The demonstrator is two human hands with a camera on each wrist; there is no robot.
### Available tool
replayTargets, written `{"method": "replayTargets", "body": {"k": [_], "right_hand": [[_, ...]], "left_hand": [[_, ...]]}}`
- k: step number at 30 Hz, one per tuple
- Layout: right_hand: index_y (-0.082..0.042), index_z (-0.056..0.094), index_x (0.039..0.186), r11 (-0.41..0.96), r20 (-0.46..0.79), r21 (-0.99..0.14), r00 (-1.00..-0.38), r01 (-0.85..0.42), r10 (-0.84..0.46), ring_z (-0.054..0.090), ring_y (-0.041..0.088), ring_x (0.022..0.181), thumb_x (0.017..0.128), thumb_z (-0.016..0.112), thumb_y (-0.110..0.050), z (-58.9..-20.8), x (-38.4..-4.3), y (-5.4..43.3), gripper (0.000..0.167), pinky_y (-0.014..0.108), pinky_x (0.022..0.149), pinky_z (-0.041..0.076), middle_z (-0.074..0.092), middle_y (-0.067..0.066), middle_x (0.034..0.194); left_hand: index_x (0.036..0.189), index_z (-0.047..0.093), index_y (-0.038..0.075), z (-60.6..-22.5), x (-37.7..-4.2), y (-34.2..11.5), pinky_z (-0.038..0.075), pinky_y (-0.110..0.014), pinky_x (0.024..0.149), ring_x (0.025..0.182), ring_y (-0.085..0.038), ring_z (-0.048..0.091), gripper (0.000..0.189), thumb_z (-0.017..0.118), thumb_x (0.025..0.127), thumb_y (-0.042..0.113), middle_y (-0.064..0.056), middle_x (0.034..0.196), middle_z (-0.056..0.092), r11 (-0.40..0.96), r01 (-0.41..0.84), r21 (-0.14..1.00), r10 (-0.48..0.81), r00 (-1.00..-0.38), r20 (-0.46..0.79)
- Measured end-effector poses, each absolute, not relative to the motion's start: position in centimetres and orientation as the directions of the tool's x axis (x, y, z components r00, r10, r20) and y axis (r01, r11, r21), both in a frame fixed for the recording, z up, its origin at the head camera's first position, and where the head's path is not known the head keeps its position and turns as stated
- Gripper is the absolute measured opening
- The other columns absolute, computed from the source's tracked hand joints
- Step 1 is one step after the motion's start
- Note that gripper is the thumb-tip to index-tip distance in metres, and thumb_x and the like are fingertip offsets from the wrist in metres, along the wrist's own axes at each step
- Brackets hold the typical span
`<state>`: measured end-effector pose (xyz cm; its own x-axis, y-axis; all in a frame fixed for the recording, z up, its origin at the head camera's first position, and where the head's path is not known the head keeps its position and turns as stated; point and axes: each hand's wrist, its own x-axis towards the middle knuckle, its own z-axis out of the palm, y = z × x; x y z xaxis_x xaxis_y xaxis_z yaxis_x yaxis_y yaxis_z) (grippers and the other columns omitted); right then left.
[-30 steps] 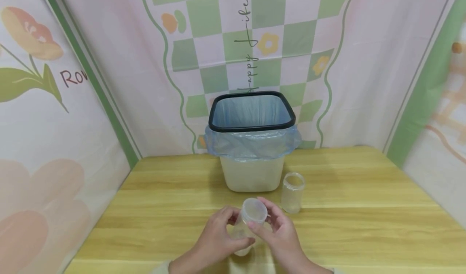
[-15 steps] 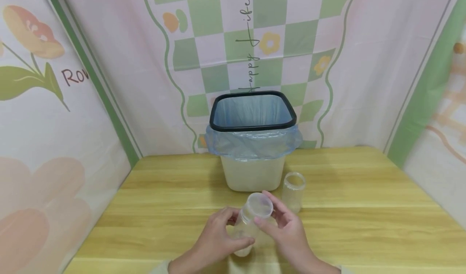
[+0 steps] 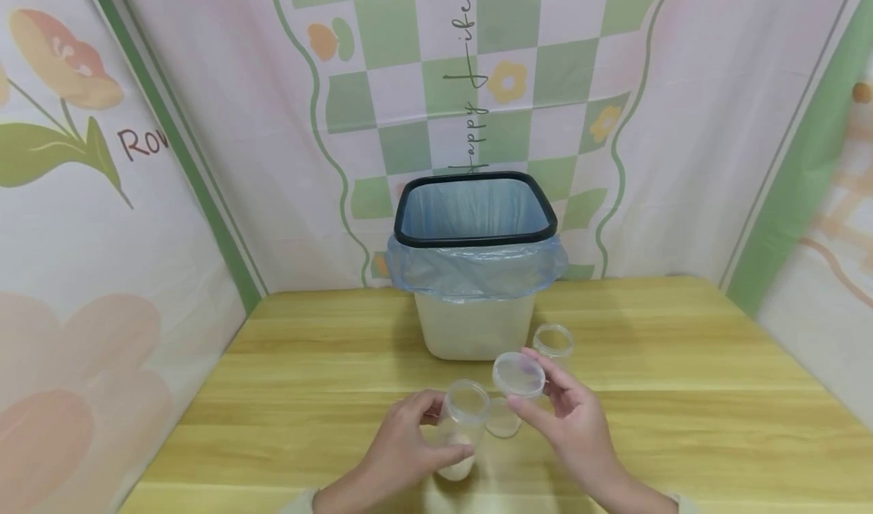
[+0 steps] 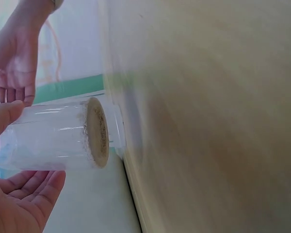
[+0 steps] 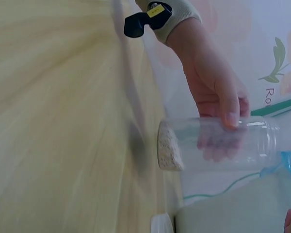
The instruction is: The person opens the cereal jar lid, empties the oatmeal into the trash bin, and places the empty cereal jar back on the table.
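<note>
My left hand grips a clear, wide-mouthed plastic jar round its side, a little above the table and slightly tilted. Pale, grainy stuff covers its bottom, seen in the right wrist view. The jar's mouth is uncovered. Between thumb and fingers, my right hand pinches a round translucent lid, apart from the jar and to its right. Another clear jar stands behind the right hand, its lower part mostly hidden. On the table between my hands lies a round clear piece, apparently another lid.
A whitish bin with a black rim frame and a blue plastic liner stands at the back of the wooden table. Patterned cloth hangs behind and at both sides.
The right hand has lifted the lid off the jar and moved it rightward. The left hand keeps its grip on the jar, now more upright. The round piece on the table has come into view.
</note>
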<state>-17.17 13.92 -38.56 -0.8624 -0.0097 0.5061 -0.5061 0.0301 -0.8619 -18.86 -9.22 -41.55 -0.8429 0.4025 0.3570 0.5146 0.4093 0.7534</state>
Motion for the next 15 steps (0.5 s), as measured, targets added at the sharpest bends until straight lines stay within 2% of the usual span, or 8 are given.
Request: {"method": "replayTargets", "body": {"k": [6,15], "right_hand": [[0.008,0.055,0.128,0.123,0.537,-0.835,-0.843,-0.536,-0.03,0.061,0.014,0.098,0.076,0.073,0.014,-38.4,-17.5,15.5,0.055,0.017,0.091,0.046,0.063,0.01,0.119],[-0.001,0.06,0.124,0.292,0.517,-0.808,-0.854,-0.511,-0.064,0.059,0.011,0.095,0.074,0.081,0.002,-38.1,-17.8,17.4,0.054,0.014,0.085,0.047,0.064,0.01,0.114]], "left_hand": [[0.112,0.064,0.005,-41.8,-19.0,-9.3,0.054,-0.024,0.081,0.092,-0.008,0.061,0.053,0.085,0.074,0.035,0.009,0.1,0.065,0.396,0.482,0.782,0.384,-0.86,0.335],[0.112,0.065,0.004,-42.2,-19.2,-9.4,0.054,-0.024,0.082,0.094,-0.01,0.063,0.052,0.085,0.074,0.034,0.005,0.101,0.066,0.371,0.436,0.82,0.376,-0.878,0.297]]}}
